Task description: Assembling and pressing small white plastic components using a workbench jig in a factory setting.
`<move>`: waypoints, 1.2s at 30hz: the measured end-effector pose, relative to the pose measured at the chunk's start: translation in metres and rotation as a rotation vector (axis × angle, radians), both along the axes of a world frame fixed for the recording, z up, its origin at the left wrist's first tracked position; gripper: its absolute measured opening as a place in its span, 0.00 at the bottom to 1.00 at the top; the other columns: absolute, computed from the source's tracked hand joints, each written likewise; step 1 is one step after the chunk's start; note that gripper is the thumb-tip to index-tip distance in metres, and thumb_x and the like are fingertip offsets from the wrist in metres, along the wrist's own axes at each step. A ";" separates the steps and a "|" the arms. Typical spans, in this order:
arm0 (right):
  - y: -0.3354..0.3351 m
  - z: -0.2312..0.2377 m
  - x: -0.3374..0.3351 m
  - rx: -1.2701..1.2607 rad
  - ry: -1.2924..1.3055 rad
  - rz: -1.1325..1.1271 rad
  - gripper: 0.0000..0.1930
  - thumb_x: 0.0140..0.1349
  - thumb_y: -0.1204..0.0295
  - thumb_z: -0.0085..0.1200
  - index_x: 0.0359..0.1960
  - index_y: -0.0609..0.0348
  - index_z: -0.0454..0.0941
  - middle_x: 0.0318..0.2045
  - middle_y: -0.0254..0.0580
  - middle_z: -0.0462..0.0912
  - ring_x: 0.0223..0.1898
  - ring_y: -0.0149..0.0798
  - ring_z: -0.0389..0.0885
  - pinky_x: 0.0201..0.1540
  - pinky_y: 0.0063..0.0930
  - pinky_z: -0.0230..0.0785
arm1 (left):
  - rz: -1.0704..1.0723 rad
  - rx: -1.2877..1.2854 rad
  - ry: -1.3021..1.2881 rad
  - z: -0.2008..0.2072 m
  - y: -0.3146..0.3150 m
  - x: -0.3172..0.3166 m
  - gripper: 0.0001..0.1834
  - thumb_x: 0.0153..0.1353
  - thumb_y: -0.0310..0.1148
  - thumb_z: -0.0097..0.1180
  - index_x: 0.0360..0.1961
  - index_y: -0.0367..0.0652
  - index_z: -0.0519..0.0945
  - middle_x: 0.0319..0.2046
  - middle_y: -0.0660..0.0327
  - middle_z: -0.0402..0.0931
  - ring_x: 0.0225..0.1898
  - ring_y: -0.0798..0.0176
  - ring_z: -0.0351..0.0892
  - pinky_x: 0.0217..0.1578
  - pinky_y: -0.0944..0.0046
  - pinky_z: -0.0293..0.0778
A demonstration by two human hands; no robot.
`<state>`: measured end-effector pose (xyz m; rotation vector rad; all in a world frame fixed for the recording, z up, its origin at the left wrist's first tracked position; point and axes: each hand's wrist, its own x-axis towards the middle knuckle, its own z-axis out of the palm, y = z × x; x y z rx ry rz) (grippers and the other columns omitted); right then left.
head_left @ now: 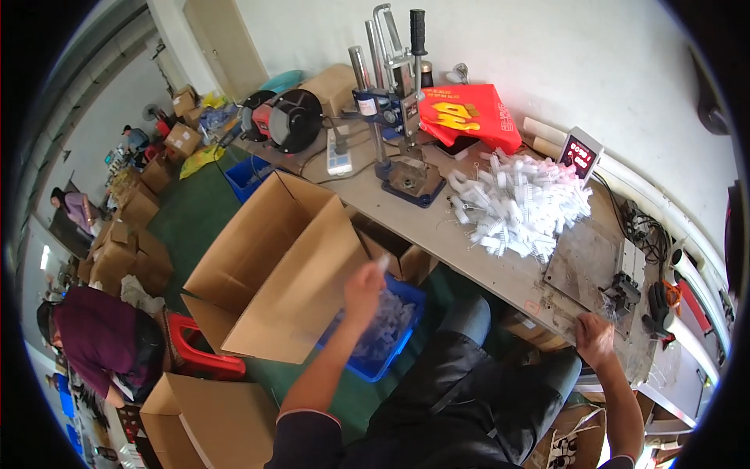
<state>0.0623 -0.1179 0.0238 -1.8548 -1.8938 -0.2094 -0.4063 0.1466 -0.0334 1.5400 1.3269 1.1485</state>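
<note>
Right now I am looking down over the worktop and both hands are showing. My left hand is hovering above one blue plastic bin beside my knee, fingers closed around one small white plastic part raised just clear of the bin; the hand is blurring a little, so I cannot tell the grip more finely. The bin is holding a loose heap of pale clear-white parts, too many and too small to count. My right hand is resting on the near edge of the worktop, fingers curled over the rim and holding nothing I can make out.

On the worktop I am counting one large pile of white plastic pieces, one hand-lever press standing upright behind it, one red bag against the wall, one small digital scale with a lit display, and one grey metal plate lying flat near my right hand.

One big open cardboard box is standing tilted just left of the bin, touching it. Two more people are working far off on the left, one in a purple top nearest.
</note>
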 end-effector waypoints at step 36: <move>0.519 0.309 -0.164 0.562 0.115 0.331 0.23 0.75 0.60 0.44 0.64 0.61 0.74 0.65 0.59 0.73 0.68 0.59 0.67 0.69 0.49 0.63 | -0.123 0.199 0.292 0.086 0.212 0.121 0.09 0.62 0.29 0.56 0.30 0.35 0.83 0.25 0.45 0.81 0.31 0.43 0.83 0.34 0.49 0.75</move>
